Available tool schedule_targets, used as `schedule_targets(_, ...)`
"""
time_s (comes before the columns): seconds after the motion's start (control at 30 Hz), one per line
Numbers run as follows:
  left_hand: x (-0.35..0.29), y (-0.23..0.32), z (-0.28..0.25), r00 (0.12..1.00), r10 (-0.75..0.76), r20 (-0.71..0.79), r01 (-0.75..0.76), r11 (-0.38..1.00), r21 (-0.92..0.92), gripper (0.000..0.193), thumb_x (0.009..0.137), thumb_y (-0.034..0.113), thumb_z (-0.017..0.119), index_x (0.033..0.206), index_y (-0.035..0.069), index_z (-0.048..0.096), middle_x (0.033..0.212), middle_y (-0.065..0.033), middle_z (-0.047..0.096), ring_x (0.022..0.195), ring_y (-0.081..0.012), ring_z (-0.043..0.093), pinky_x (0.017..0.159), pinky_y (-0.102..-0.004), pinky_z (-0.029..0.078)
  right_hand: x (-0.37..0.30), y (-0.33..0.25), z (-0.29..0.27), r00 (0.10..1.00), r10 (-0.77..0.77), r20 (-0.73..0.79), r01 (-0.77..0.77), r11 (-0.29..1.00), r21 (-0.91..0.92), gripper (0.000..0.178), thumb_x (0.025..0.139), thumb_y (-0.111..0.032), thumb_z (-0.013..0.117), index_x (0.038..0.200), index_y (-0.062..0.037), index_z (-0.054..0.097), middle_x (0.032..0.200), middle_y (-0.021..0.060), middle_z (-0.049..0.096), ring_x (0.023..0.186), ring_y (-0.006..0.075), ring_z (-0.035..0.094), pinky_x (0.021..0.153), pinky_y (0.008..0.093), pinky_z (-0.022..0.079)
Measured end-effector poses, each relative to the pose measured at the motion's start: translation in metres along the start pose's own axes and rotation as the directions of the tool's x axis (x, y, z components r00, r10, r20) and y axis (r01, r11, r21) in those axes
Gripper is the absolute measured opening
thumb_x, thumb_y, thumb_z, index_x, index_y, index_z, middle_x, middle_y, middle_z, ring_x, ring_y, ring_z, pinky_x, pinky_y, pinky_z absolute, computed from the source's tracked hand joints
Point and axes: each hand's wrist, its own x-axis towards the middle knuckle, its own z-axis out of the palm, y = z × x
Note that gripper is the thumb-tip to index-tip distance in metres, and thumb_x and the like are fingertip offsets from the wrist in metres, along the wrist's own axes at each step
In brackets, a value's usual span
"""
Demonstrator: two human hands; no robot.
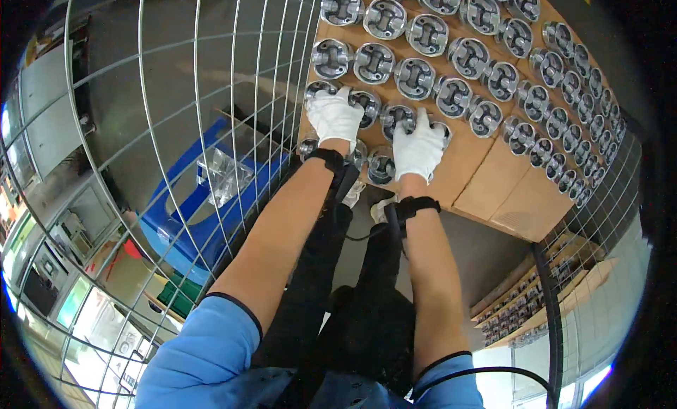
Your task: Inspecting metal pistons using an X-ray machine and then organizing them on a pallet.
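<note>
Metal engine pistons stand in rows on a brown cardboard sheet, their hollow undersides facing up. My left hand, in a white glove, is closed around a piston at the sheet's left edge; its fingers partly hide that piston. Beside its thumb side is another piston. To the right, my gloved right hand has fingers around a partly covered piston. Its thumb side touches the neighbouring piston. Closer to me, a piston stands between my wrists.
Wire mesh rises along the left, with a blue plastic stool holding clear bags beyond it. Bare cardboard shows at the near right. Lower right, more pistons sit on a lower layer behind a dark post.
</note>
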Motion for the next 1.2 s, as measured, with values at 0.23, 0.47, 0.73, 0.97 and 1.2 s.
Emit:
schedule_targets(0.23, -0.016, -0.005, 0.016, 0.999, -0.017, -0.042, 0.017, 1.0, 0.011, 0.05, 0.076, 0.048, 0.068, 0.117, 0.02, 0.072, 0.102, -0.0138, 0.07, 0.104, -0.0312, 0.061, 0.093, -0.0454, 0.044, 0.005, 0.006, 0.019, 0.995, 0.074, 0.072, -0.065, 0.991, -0.119, 0.044, 0.078, -0.036, 0.075, 0.119, -0.019, 0.071, 0.119, 0.0219, 0.061, 0.101, 0.0357, 0.066, 0.081, 0.0456, 0.056)
schedule_targets(0.47, -0.014, 0.0, -0.005, 0.992, -0.059, 0.112, 0.061, 0.998, -0.014, 0.057, 0.077, 0.049, 0.07, 0.127, 0.024, 0.066, 0.117, -0.0174, 0.065, 0.11, -0.0357, 0.06, 0.093, -0.0472, 0.046, 0.004, -0.001, 0.007, 0.972, 0.165, 0.166, -0.15, 0.984, -0.099, 0.051, 0.079, -0.037, 0.075, 0.127, -0.0208, 0.067, 0.125, 0.0232, 0.059, 0.106, 0.0362, 0.066, 0.085, 0.0448, 0.056)
schedule_targets(0.73, -0.082, 0.006, -0.047, 0.991, 0.014, 0.136, 0.014, 0.979, -0.203, 0.048, 0.078, 0.04, 0.066, 0.121, 0.019, 0.068, 0.117, -0.0211, 0.065, 0.106, -0.0426, 0.063, 0.092, -0.0523, 0.051, -0.028, 0.088, -0.068, 0.877, -0.199, 0.438, 0.139, 0.976, 0.165, 0.034, 0.089, -0.037, 0.059, 0.11, -0.0115, 0.069, 0.101, 0.0223, 0.071, 0.098, 0.0414, 0.067, 0.089, 0.0511, 0.053)
schedule_targets(0.97, -0.177, -0.098, -0.071, 0.812, 0.216, 0.543, -0.098, 0.966, -0.238, 0.036, 0.081, 0.034, 0.063, 0.11, 0.015, 0.074, 0.11, -0.0142, 0.073, 0.107, -0.0333, 0.067, 0.092, -0.041, 0.053, -0.11, 0.203, -0.188, 0.685, -0.238, 0.688, 0.266, 0.962, 0.069, 0.038, 0.09, -0.036, 0.054, 0.104, -0.0055, 0.071, 0.111, 0.021, 0.07, 0.104, 0.0412, 0.066, 0.092, 0.0503, 0.052)
schedule_targets(1.2, -0.26, -0.101, -0.145, 0.723, 0.379, 0.578, -0.265, 0.924, -0.274, 0.035, 0.083, 0.027, 0.061, 0.112, 0.016, 0.075, 0.113, -0.0126, 0.073, 0.107, -0.0328, 0.068, 0.093, -0.0396, 0.053, -0.269, 0.38, -0.286, 0.712, 0.084, 0.697, 0.025, 0.989, -0.145, 0.038, 0.086, -0.036, 0.057, 0.1, -0.0055, 0.074, 0.112, 0.0185, 0.071, 0.107, 0.0401, 0.065, 0.093, 0.0465, 0.052)
